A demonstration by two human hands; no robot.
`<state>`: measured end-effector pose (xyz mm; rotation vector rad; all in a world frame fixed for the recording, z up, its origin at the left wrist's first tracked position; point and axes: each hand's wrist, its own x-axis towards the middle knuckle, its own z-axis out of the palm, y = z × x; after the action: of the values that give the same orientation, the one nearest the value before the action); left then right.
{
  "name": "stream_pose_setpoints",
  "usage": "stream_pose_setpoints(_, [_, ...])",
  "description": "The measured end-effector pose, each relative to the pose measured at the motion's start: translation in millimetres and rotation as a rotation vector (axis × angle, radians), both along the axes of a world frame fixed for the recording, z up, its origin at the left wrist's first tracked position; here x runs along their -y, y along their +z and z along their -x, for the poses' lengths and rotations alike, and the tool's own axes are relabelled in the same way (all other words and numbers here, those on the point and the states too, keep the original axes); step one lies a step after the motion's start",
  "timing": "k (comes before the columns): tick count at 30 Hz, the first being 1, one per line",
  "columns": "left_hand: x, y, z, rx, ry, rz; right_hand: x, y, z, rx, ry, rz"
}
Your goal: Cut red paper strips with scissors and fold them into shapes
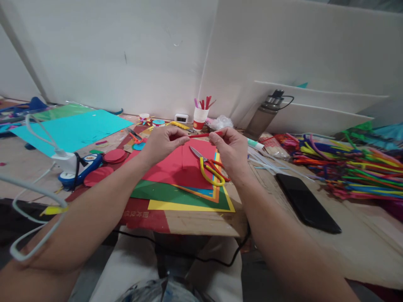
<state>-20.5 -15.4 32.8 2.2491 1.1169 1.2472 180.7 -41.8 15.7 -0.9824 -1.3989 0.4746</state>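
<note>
A narrow red strip (pixel 200 135) stretches between my hands above the stack of paper; whether it is paper or something else I cannot tell. My left hand (pixel 160 144) pinches its left end between thumb and fingers. At the other end, my right hand (pixel 232 150) pinches it the same way. Below lies a sheet of red paper (pixel 166 170) on top of green paper (pixel 145 191) and yellow paper (pixel 189 206). Scissors (pixel 202 161) with yellow and red handles rest on the red sheet, close to my right hand, blades toward the upper left.
Left of the paper are red paper discs (pixel 115 156), a blue power strip (pixel 82 167) with a white cable, and a turquoise sheet (pixel 75 130). Behind stand a paper cup (pixel 200 117) and a bottle (pixel 264 115). A black phone (pixel 307 203) and colourful pipe cleaners (pixel 355 163) lie right.
</note>
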Motion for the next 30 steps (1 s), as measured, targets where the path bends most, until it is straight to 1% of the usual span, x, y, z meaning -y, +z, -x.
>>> stream_pose_setpoints(7, [0.5, -0.7, -2.6, 0.044, -0.014, 0.062, 0.3, 0.7, 0.9, -0.015, 0.03, -0.003])
stream_pose_setpoints(13, [-3.8, -3.1, -1.6, 0.022, -0.011, 0.051, -3.6, -0.9, -0.1, 0.0, 0.083, 0.036])
stream_pose_setpoints(18, [-4.6, -3.8, -1.5, -0.01, -0.009, 0.042, -3.9, -1.4, -0.2, -0.021, 0.053, 0.086])
stream_pose_setpoints(21, [-4.9, -5.1, -2.0, -0.033, -0.008, 0.064, -3.0, -0.8, -0.4, -0.006, 0.023, 0.108])
stream_pose_setpoints(25, [-7.9, -9.6, -3.0, -0.037, -0.072, 0.144, -4.1, -1.5, -1.5, 0.029, -0.001, 0.12])
stream_pose_setpoints(27, [-9.3, -11.9, -3.6, -0.017, -0.1, 0.169, -5.7, -3.0, -1.2, 0.013, 0.025, 0.122])
stream_pose_setpoints(30, [-9.4, -13.4, -4.6, -0.006, -0.101, 0.158, -7.8, -7.1, 1.8, -0.017, 0.103, 0.161])
